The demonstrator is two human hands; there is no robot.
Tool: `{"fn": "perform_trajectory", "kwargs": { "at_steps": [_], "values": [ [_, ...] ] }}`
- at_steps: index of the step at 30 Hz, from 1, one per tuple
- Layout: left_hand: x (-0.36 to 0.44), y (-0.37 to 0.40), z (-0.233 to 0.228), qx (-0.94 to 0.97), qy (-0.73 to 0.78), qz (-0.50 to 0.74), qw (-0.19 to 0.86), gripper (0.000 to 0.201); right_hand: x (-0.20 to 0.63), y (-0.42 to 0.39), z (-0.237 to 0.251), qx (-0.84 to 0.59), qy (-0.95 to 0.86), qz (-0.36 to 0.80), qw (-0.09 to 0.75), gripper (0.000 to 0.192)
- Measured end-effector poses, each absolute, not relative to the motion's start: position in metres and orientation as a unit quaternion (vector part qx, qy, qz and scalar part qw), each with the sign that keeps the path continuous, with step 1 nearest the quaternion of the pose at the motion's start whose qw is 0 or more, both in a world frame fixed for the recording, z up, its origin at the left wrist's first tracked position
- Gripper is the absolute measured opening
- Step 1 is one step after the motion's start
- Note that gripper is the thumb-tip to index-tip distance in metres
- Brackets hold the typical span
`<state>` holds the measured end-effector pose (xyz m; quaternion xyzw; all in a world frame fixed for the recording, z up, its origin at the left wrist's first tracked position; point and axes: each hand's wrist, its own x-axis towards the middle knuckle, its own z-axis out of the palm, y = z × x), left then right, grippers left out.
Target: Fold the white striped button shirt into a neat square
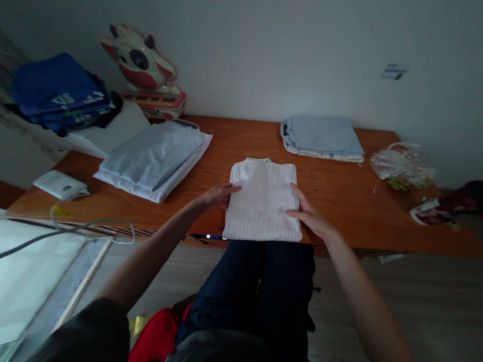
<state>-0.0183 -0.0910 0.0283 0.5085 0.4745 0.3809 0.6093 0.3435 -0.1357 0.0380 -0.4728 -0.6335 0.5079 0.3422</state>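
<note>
At the near edge of the wooden table [344,198] lay a folded white striped shirt [262,202], collar end away from the person, its near hem reaching the table's front edge; the left hand [217,196] rested against the shirt's left side, fingers stretched flat and only lightly curled, the fingertips touching the cloth rather than clutching it; the right hand [310,212] lay on the shirt's right side, likewise open and flat, pressing on the fabric with nothing closed in its grasp; both bare forearms ran back toward the camera on either side of dark trousers [255,287]. Left of the shirt, well apart, sat a pale folded stack [154,156] set at an angle; beyond the shirt, near the wall, lay a light blue folded pile [320,136]; a clear plastic bag [402,164] stood at the far right; blue garments [57,93] were heaped at the far left, beside a cow-shaped toy [139,62]; a small white packet [60,185] lay on the table's left corner.
</note>
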Motion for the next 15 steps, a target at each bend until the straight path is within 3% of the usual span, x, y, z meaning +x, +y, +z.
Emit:
{"fn": "perform_trajectory", "kwargs": {
  "at_steps": [4, 8, 12, 15],
  "values": [
    [0.005, -0.049, 0.034, 0.495, 0.531, 0.435, 0.533, 0.047, 0.337, -0.079, 0.034, -0.519, -0.608, 0.451, 0.396, 0.087],
    [0.012, -0.042, 0.029, 0.498, 0.56, 0.484, 0.452, 0.069, 0.319, -0.034, 0.021, -0.542, -0.641, 0.38, 0.388, 0.076],
    [0.005, -0.059, 0.033, 0.591, 0.578, 0.473, 0.303, 0.08, 0.306, -0.035, 0.02, -0.561, -0.674, 0.296, 0.378, 0.071],
    [0.013, -0.077, 0.045, 0.668, 0.557, 0.44, 0.222, 0.072, 0.296, -0.062, 0.03, -0.546, -0.71, 0.227, 0.382, 0.074]
  ]
}}
